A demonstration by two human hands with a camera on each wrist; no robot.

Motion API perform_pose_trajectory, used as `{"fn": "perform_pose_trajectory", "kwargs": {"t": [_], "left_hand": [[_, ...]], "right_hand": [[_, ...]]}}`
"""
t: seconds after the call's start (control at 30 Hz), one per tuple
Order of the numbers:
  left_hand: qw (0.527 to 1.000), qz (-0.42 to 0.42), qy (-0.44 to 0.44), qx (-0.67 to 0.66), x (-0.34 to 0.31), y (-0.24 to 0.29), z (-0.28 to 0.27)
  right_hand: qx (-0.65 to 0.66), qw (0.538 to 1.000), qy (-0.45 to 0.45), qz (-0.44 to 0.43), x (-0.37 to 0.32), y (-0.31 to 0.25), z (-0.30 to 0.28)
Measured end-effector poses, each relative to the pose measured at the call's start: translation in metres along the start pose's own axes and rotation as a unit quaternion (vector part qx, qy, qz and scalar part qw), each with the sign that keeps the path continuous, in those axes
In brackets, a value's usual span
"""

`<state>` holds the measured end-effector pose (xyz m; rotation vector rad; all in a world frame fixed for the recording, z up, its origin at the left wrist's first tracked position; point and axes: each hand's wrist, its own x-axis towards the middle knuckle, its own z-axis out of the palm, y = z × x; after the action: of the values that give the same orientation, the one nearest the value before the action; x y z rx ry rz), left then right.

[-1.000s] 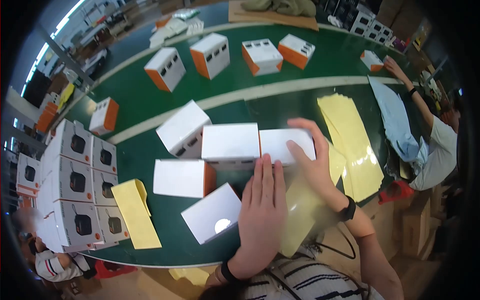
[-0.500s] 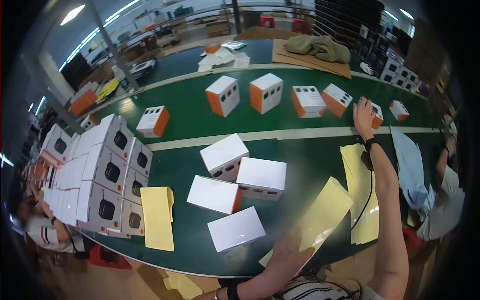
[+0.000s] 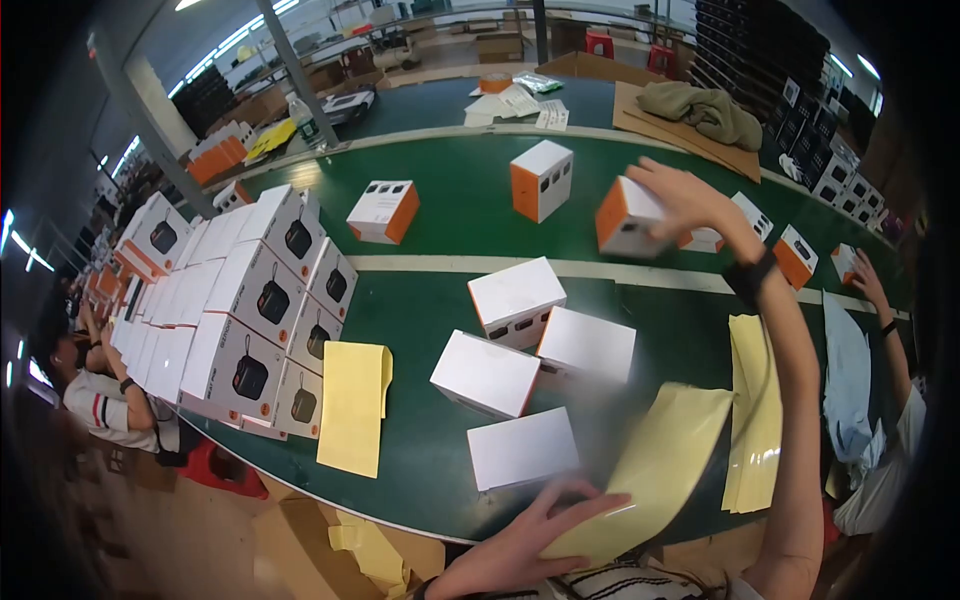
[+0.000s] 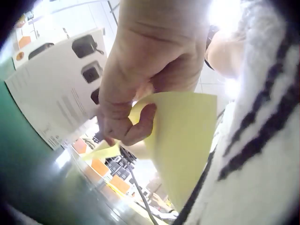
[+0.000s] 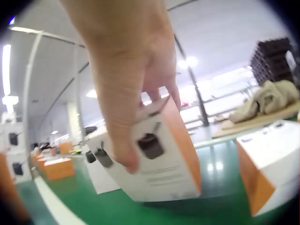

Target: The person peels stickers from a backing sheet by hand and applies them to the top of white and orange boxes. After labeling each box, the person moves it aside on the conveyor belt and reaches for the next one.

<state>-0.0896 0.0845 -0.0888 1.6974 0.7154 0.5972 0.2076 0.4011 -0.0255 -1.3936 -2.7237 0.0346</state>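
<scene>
In the head view my right hand (image 3: 690, 205) reaches over the far green strip and grips a white and orange box (image 3: 622, 220). The right wrist view shows my thumb on the printed face of this box (image 5: 152, 157), with fingers behind its top edge. Near my body, my left hand (image 3: 530, 535) holds a yellow mailer bag (image 3: 665, 455). Up close, thumb and fingers pinch the edge of the yellow bag (image 4: 180, 136). Several white boxes lie in front of the left hand, the nearest box (image 3: 522, 448) just beyond its fingers.
More boxes stand along the green strip, including one box (image 3: 543, 182) left of my right hand. A tall stack of boxes (image 3: 245, 330) is at left, beside a folded yellow bag (image 3: 352, 410). Yellow bags (image 3: 752, 420) lie at right, near another person's hand (image 3: 872, 280).
My hands were together at a white box on the near table. The right hand then reached a box on the far strip and has moved left to another; the left took the yellow mailer bag.
</scene>
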Motion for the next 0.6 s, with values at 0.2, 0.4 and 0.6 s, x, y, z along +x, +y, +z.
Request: {"fn": "perform_pose_trajectory", "kwargs": {"t": [0.2,0.4,0.6], "left_hand": [[0.956,0.215,0.183,-0.083,-0.029,-0.008,-0.006],[0.906,0.263,0.33,-0.037,-0.023,-0.014,-0.022],[0.891,0.21,0.389,0.109,-0.024,-0.008,-0.02]], "right_hand": [[-0.029,0.975,-0.213,-0.063,-0.061,-0.062,0.016],[-0.163,0.973,0.134,-0.091,0.074,-0.007,0.015],[-0.134,0.99,-0.001,0.043,0.141,0.025,0.065]]}}
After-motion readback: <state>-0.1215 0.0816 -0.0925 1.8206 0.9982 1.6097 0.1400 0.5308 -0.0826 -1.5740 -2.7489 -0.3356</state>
